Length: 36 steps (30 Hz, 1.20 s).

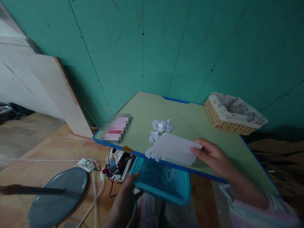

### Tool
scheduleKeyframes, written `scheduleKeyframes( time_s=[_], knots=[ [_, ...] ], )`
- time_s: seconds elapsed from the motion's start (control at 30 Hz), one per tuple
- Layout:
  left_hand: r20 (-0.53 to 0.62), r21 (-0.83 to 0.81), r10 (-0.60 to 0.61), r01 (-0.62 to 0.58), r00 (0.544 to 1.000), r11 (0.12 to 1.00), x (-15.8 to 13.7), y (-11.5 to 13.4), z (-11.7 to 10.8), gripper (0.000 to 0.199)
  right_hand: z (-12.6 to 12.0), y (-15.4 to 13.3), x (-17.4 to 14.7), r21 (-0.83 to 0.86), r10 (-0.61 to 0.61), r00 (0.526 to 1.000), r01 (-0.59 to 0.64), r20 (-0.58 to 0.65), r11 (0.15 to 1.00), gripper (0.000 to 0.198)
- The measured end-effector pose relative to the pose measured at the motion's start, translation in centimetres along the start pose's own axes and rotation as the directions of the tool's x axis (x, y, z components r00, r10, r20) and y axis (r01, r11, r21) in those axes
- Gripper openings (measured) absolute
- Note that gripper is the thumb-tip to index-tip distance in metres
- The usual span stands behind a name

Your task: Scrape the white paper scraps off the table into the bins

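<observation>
My right hand (209, 155) pinches the right end of a stiff white card (174, 148), which is tilted low over the front of the pale green tabletop (190, 118). Torn white paper scraps (162, 126) lie in a loose heap behind the card, and more of them sit by its left edge at the table's front rim. My left hand (129, 186) grips the left rim of a blue plastic basin (163, 190), held just below that rim. A few scraps show inside the basin. Some of the left fingers are hidden beneath it.
A cloth-lined wicker basket (232, 117) stands at the table's back right. A blurred-out pink item (117, 128) lies on the left. On the floor are a power strip (86, 164) with white cables and a round grey base (61, 196) with a pole. A green wall (128, 47) rises behind.
</observation>
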<state>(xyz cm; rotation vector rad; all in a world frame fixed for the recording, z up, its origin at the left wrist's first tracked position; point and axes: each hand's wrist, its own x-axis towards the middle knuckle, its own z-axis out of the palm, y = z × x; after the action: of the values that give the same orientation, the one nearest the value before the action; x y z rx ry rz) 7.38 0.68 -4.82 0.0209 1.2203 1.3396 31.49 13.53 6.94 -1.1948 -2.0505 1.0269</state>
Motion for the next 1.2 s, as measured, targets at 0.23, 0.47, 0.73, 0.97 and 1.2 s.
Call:
scheduleKeyframes(
  time_s=[0.23, 0.47, 0.73, 0.97, 1.2],
  knots=[
    [0.049, -0.076, -0.019, 0.023, 0.999, 0.997, -0.4, 0.4, -0.6, 0.039, 1.8, -0.3, 7.1, 0.188, -0.037, 0.989, 0.009, 0.144, 0.982, 0.028],
    [-0.024, -0.097, -0.061, 0.058, 0.998, 0.994, 0.7, 0.3, -1.3, 0.034, 2.9, 2.1, 7.2, 0.309, 0.035, 0.995, -0.064, 0.098, 0.949, 0.031],
    [-0.149, -0.05, -0.098, 0.092, 0.984, 0.995, 1.2, 1.2, 1.0, 0.033, 3.2, 2.9, 6.9, 0.202, -0.043, 0.989, 0.013, 0.144, 0.979, 0.024],
    [-0.163, 0.06, -0.075, 0.086, 0.984, 0.994, 2.2, 1.7, -0.6, 0.051, 3.6, 2.4, 6.6, 0.17, -0.056, 0.98, 0.024, 0.189, 0.985, 0.02],
    [-0.041, 0.09, 0.02, -0.016, 0.999, 0.996, 0.7, 2.0, -0.4, 0.031, 4.0, 1.7, 6.1, 0.181, -0.078, 0.967, 0.035, 0.241, 0.983, 0.018]
  ],
)
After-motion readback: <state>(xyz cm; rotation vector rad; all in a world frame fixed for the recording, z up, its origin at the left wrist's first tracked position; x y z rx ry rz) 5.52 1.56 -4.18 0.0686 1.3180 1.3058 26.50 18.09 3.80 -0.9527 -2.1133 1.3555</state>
